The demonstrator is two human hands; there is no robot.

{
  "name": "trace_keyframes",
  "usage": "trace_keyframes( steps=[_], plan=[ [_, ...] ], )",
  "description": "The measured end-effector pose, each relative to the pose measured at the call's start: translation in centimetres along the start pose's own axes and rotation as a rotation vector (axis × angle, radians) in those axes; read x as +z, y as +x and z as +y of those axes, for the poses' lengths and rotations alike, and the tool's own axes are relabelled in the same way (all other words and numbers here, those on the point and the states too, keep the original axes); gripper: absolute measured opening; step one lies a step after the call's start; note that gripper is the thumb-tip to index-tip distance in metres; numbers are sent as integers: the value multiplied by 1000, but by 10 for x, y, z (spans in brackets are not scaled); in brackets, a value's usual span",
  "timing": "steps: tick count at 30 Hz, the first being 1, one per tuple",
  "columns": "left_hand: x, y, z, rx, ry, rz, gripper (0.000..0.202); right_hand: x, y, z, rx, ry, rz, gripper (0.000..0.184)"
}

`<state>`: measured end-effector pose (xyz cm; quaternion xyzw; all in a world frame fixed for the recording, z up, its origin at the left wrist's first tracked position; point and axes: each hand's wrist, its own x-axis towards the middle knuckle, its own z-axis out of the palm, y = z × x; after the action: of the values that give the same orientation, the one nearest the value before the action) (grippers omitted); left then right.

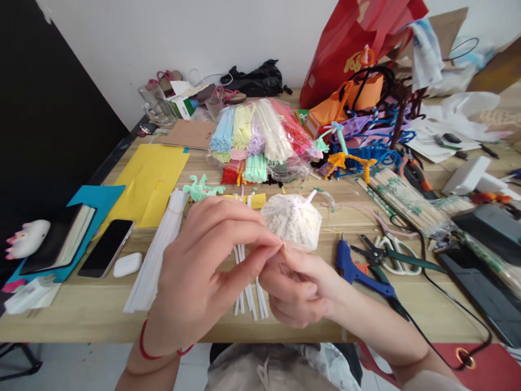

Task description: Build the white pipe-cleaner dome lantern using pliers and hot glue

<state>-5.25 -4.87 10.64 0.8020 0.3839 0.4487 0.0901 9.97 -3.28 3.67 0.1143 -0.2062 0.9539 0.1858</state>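
Note:
My left hand (203, 266) and my right hand (299, 285) meet above the front of the table, fingertips touching. Both are closed in a pinch; whatever lies between the fingertips is hidden or too small to name. Behind and under them, several thin white strips (260, 298) show, partly covered by my hands. Just beyond my right hand stands a cream, ribbed, umbrella-like piece (295, 217) with a pale stem end on top. A mint-green fuzzy figure (201, 187) lies past my left hand, near a bundle of long white strips (152, 260).
Bagged coloured pipe cleaners (256, 136) lie at the back. To the right are a blue glue gun (358, 269) with its black cord, wire cutters (374, 250), scissors (401, 255) and bundled sticks (407, 198). A phone (106, 248) and an earbud case (127, 265) lie left.

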Motion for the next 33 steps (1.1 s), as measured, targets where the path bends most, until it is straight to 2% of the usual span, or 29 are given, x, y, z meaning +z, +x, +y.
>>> trace_keyframes(
  steps=[2, 6, 11, 15, 22, 27, 33],
  plan=[
    [0, -1, -1, 49, 49, 5, 17, 1, -1, -1, 4, -7, 13, 34],
    [3, -5, 1, 128, 87, 24, 21, 5, -2, -5, -38, -8, -72, 35],
    [6, -8, 9, -26, 11, 9, 25, 7, -2, -6, -30, -4, -22, 29],
    [8, -7, 10, -45, -59, -3, 24, 4, -2, -3, -22, 11, -34, 33],
    [7, -6, 9, -43, -90, -7, 23, 3, -4, -3, -23, 22, -42, 30],
    [7, -7, 8, -80, -157, -19, 19, 2, -3, -3, 94, -11, 78, 40],
    [9, -9, 7, -155, -258, -7, 15, -1, -4, -1, 50, 41, -27, 37]
  ],
)
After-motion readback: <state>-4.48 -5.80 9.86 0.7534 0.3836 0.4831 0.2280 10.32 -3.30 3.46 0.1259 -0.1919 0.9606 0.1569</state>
